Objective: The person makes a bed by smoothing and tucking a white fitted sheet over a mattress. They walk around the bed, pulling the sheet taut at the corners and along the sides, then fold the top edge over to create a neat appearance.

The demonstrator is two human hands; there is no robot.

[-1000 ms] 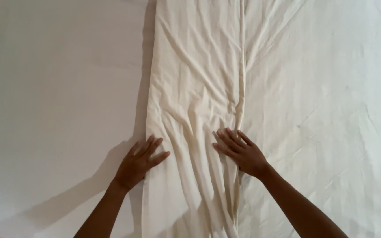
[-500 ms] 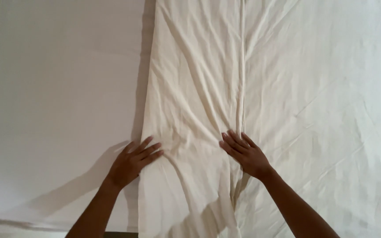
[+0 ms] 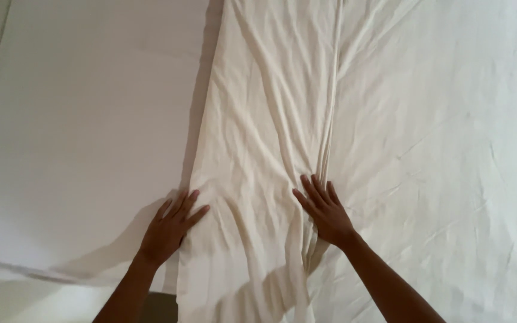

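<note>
Head cam, left hand [image 3: 170, 228] fingers splayed flat at cream sheet [image 3: 270, 149] edge, right hand [image 3: 325, 210] flat on centre fold, white mattress [image 3: 85, 131]

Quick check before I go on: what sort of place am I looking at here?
Most likely a bedroom, seen from over a bed. A bare white mattress fills the left, a creased cream sheet covers the rest, and the left hand and right hand lie flat on the sheet's folded strip.
</note>
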